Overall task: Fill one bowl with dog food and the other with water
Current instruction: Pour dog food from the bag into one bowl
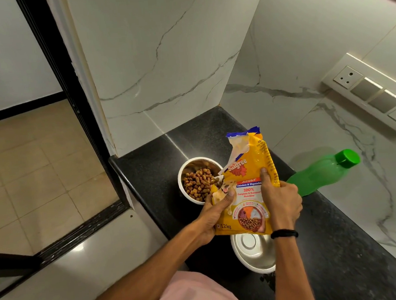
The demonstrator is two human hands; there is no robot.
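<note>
- Gripping the dog food bag (247,193) from both sides, two bare hands hold it upright above the black counter (339,245).
- Left hand (211,217) is wrapped round the bag's lower left edge, thumb pressed on the printed front, fingers hidden behind the pack.
- Right hand (281,202) clasps the right edge higher up, thumb pointing up along the front; a black wristband (284,234) sits on that wrist.
- One bag only: yellow, with a torn-open top whose flap hangs loose toward the left, over the far bowl's rim.
- Two steel bowls stand on the counter. The far bowl (198,180) sits just left of the bag and holds a heap of brown kibble (198,181) that covers most of its bottom.
- The near bowl (253,253) lies just below the bag; its inside shows bare metal. The bag's bottom edge and the right wrist cover its far rim.
- One green bottle (322,172) with a green cap stands to the right of the bag, near the marble wall (293,84); the right hand hides its base, so whether it touches the bag cannot be told.
- One switch plate (371,93) is fixed on the right wall, with a socket and several rocker switches.
- Left of the counter, a black door frame (72,107) edges a beige tiled floor (30,173).
- A pink garment (190,295) fills the bottom of the view between the forearms.
</note>
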